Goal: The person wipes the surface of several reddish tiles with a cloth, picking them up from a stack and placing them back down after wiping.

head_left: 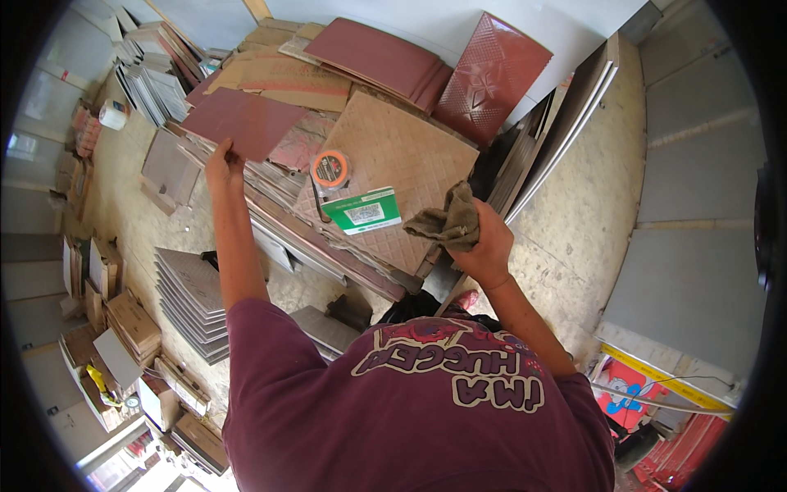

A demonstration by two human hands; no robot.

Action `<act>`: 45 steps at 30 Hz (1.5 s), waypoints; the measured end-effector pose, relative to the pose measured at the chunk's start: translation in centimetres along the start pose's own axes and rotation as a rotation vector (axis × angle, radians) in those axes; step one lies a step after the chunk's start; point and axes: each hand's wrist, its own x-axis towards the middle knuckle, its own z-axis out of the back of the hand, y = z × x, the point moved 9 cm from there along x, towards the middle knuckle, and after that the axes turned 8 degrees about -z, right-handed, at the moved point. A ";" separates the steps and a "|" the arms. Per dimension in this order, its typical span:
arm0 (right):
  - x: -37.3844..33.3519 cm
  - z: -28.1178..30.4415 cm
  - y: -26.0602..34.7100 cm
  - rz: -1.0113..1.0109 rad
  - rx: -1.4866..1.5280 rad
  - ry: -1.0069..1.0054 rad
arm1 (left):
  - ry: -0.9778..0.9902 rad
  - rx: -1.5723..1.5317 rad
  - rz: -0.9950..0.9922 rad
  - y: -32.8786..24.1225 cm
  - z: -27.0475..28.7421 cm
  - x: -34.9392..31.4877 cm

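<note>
Maroon tile [244,121] at 11 o'clock, left hand [223,164] pinching near edge, lifting it off stack. Right hand [485,238] fisted tight around grey-brown rag [447,221] at 3 o'clock, poised beside beige embossed tile [402,164], probably for wiping.

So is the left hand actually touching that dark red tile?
Touching. The head view shows the left hand gripping the lower corner of the dark red tile, fingers overlapping its edge with no gap. The right hand holds a rag.
</note>
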 end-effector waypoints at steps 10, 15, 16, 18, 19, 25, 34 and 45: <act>-0.8 0.3 -1.4 -0.068 0.092 -0.057 | 0.387 0.005 -0.150 -8.3 -6.6 -12.0; -0.5 0.4 -4.6 -0.355 0.670 0.037 | 0.564 -0.075 -0.138 -8.5 -12.8 -20.2; -0.6 0.1 -5.8 -0.518 0.841 0.059 | 0.582 -0.048 -0.096 -7.7 -13.8 -21.6; -0.4 1.4 -5.6 -0.555 1.164 0.133 | 0.643 -0.037 -0.011 -5.7 -15.6 -24.6; -0.2 2.1 -5.8 -0.599 1.234 0.108 | 0.700 -0.092 -0.053 -5.0 -16.9 -26.4; -3.3 8.5 -4.9 -0.719 1.291 -0.014 | 0.953 -0.122 0.255 3.0 -21.4 -35.6; -9.6 12.4 -7.0 -0.754 1.096 -0.228 | 1.185 -0.021 0.386 6.5 -24.7 -43.4; -11.9 13.7 -8.0 -0.685 1.003 -0.308 | 1.077 -0.220 0.751 11.2 -26.6 -47.0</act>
